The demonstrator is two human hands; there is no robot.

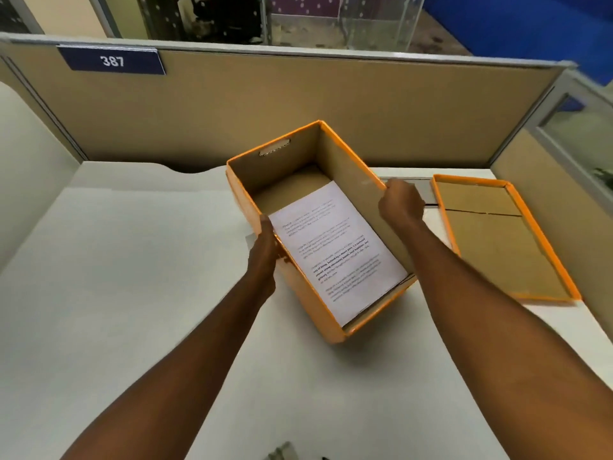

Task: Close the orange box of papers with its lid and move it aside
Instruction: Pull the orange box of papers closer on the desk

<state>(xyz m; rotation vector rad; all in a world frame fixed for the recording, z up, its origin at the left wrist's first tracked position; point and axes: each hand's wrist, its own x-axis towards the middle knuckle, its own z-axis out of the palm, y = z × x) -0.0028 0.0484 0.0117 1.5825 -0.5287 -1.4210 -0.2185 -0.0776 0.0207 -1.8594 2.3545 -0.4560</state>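
Observation:
An orange cardboard box (308, 303) stands open in the middle of the white desk, turned at an angle. A stack of printed papers (335, 247) lies flat inside it. My left hand (263, 247) grips the box's left wall at the rim. My right hand (399, 202) grips the rim of the right wall. The orange lid (497, 240) lies upside down on the desk to the right of the box, its brown inside facing up, apart from both hands.
A tan cubicle partition (298, 104) runs along the back of the desk (132, 293) and carries a blue plate marked 387 (112, 61). A second partition closes the right side. Small dark and silver items (282, 453) show at the bottom edge.

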